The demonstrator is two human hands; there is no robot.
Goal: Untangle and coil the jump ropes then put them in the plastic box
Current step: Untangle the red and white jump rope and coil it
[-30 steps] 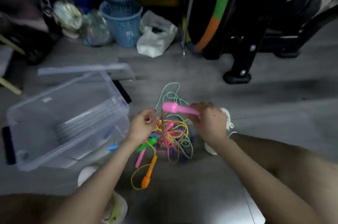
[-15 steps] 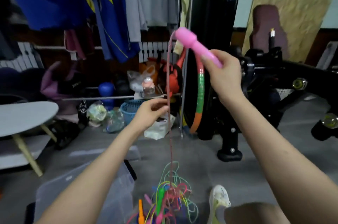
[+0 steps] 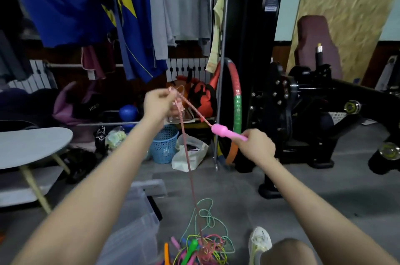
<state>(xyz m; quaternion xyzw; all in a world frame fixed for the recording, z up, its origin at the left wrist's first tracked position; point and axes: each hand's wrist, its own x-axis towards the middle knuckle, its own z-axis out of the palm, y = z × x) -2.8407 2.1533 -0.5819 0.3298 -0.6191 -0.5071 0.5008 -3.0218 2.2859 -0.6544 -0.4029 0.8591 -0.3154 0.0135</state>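
Observation:
My right hand (image 3: 256,146) grips a pink jump-rope handle (image 3: 226,132) at chest height, its bulb end pointing up and left. Its pink cord (image 3: 187,156) runs up to my left hand (image 3: 159,105), which pinches it high, then drops straight down into a tangled pile of coloured jump ropes (image 3: 200,247) on the floor at the bottom centre. A green cord loops out of that pile. The clear plastic box (image 3: 134,228) sits open on the floor just left of the pile, partly behind my left forearm.
A white shoe (image 3: 259,241) and a knee are right of the pile. A grey low table (image 3: 32,145) stands left. Behind are a blue basket (image 3: 164,145), a white bag (image 3: 190,154), hanging clothes, a hoop (image 3: 237,100) and a black exercise machine (image 3: 303,117).
My right hand has brought the pink handle down from head height to chest height. My left hand has risen along the cord and now pinches it above the handle.

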